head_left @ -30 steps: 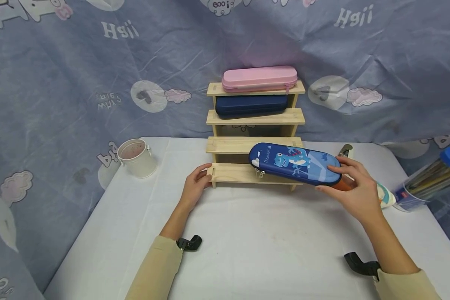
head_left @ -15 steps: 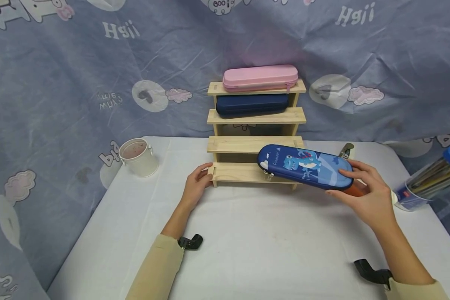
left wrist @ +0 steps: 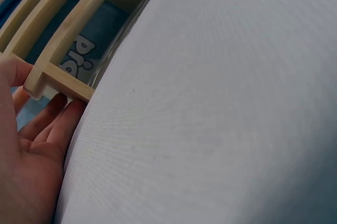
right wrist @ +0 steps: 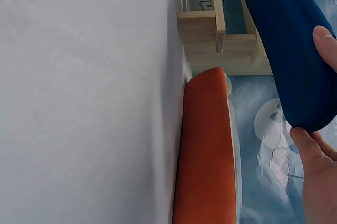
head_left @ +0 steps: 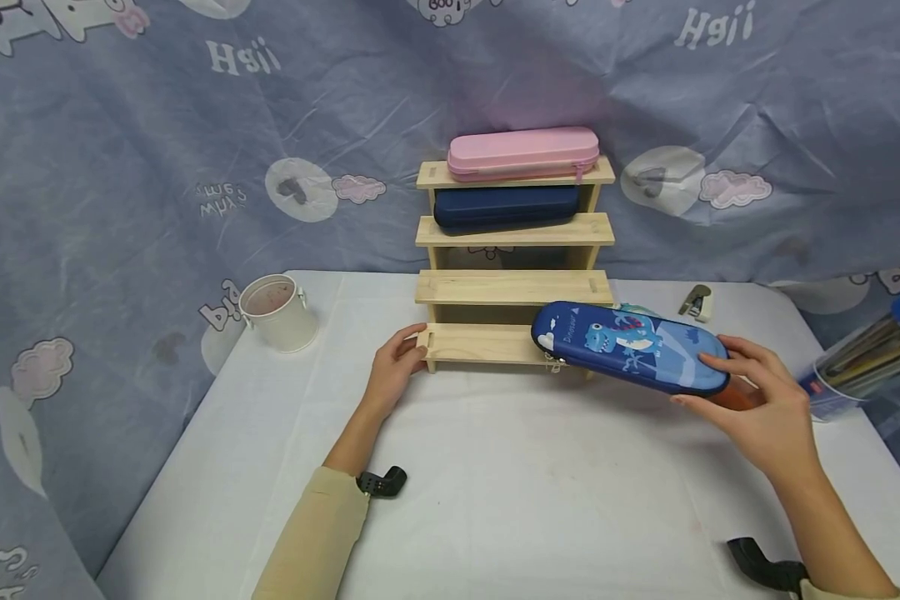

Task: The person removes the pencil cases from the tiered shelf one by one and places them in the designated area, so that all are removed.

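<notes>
My right hand (head_left: 776, 421) grips the right end of a blue pencil case (head_left: 630, 346) printed with a dinosaur. The case tilts above the table, overlapping the lower right of a stepped wooden rack (head_left: 513, 287) in the head view. From the right wrist, its plain dark-blue underside (right wrist: 289, 50) shows between thumb and fingertips. My left hand (head_left: 390, 375) holds the left end of the rack's lowest shelf; in the left wrist view some fingers (left wrist: 60, 121) reach under that end. A pink pencil case (head_left: 523, 154) lies on the top shelf, a navy one (head_left: 506, 208) on the shelf below.
On the table beneath the right hand lies an orange case-like item (right wrist: 208, 150). A small stapler (head_left: 696, 302) sits at the back right. Farther right stands a clear jar of pencils (head_left: 870, 358) with a blue lid. At the left is a white metal bucket (head_left: 281, 312).
My right hand has carried the blue pencil case rightward and a little nearer, away from the rack, uncovering more of its lower shelves and the stapler. My left hand stays at the shelf end.
</notes>
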`<state>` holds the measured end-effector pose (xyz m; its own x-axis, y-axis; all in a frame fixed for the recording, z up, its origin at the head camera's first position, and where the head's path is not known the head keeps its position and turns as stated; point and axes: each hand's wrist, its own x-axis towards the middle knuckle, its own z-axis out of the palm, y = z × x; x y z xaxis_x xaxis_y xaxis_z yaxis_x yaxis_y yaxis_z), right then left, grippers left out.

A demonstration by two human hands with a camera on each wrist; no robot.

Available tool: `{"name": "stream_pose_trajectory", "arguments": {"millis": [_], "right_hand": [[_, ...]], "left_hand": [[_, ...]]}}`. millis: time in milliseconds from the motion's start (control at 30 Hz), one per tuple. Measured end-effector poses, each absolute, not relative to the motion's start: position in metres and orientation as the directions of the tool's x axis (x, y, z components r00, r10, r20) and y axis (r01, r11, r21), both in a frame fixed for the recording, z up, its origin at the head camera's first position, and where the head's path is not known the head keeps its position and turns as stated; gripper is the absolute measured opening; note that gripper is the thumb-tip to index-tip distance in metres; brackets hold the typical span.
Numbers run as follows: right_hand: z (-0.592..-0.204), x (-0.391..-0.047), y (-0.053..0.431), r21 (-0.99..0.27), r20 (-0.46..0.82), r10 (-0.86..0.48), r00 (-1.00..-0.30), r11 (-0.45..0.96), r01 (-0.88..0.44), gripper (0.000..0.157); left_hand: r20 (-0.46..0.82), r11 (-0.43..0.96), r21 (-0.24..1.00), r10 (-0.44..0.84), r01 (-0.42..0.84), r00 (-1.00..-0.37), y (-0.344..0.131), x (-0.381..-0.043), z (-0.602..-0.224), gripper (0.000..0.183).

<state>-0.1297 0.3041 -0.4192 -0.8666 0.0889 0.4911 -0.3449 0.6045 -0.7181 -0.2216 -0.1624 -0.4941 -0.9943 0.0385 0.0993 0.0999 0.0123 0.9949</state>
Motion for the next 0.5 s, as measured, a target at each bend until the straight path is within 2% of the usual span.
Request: {"name": "stream_pose_trajectory", "arguments": {"millis": [167, 500], "right_hand": [[-0.421, -0.124, 0.308, -0.721, 0.488, 0.098, -0.867, 0.606, -0.337, 0.066], [-0.429, -0.115, 0.320, -0.724, 0.469, 0.137, -0.872, 0.625, -0.291, 0.065]], "left_hand": [[0.099, 0.014, 0.995, 0.065, 0.100, -0.993, -0.162, -0.214, -0.482, 0.043], [0.110, 0.010, 0.994, 0.025, 0.110, -0.994, -0.164, -0.227, -0.506, 0.039]]}}
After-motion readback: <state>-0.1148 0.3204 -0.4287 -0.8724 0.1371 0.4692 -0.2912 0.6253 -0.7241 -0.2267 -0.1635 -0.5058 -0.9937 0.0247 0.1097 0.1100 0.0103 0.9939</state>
